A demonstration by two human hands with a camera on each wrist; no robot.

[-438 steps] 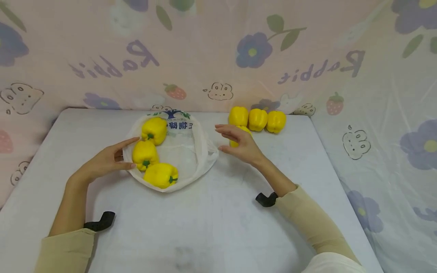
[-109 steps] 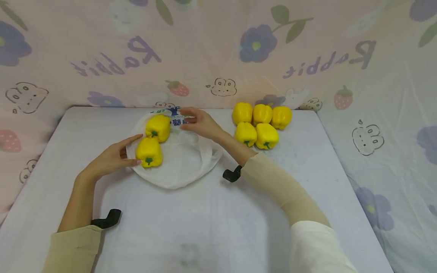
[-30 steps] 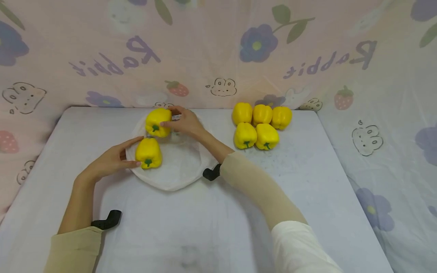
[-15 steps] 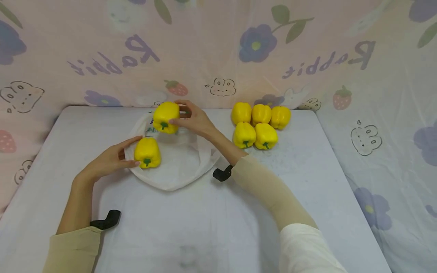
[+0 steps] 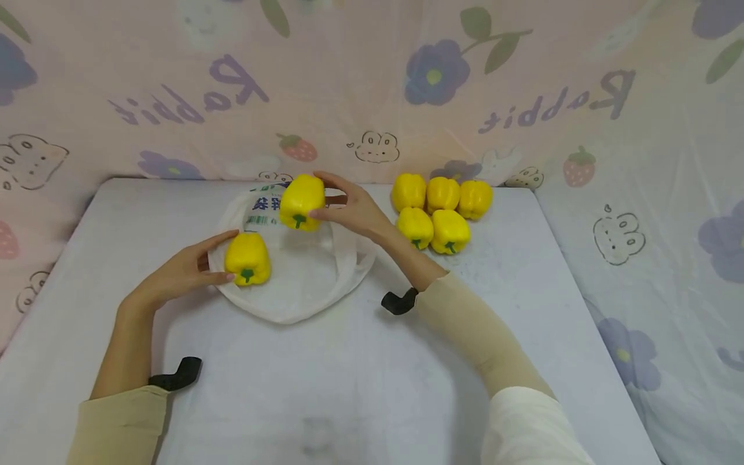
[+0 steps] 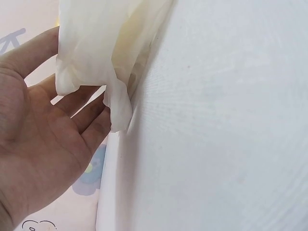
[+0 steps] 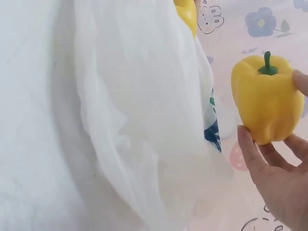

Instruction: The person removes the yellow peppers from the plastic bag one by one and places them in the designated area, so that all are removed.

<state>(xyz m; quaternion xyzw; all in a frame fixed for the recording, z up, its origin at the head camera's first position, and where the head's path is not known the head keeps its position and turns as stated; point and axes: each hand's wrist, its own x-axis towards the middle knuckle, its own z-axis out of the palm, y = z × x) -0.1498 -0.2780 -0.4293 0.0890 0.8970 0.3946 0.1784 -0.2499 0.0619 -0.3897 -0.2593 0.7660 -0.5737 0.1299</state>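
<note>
A white plastic bag [image 5: 349,274] with a rolled-down rim stands wide open on the table. My left hand [image 5: 183,274] holds its left edge, thumb and forefinger at the rim; the left wrist view shows the other fingers [image 6: 94,118] against the outside of the bag. Just inside that edge sits one yellow bell pepper [image 5: 248,258]. Above the back of the bag my right hand [image 5: 354,208] grips another yellow bell pepper [image 5: 302,201], thumb in front and fingers behind. The right wrist view shows this held pepper [image 7: 269,98] with its green stem, clear of the bag.
Several yellow bell peppers [image 5: 443,195] stand in two rows at the table's back right. A printed cloth [image 5: 349,84] hangs behind the table [image 5: 325,387]. Black curved pieces [image 5: 177,374] project from both forearms.
Earlier, three peppers lay in the bag; then two. Within the last second my right hand has lifted one and carried it rightward. The group at right has grown. My left hand stays put.
</note>
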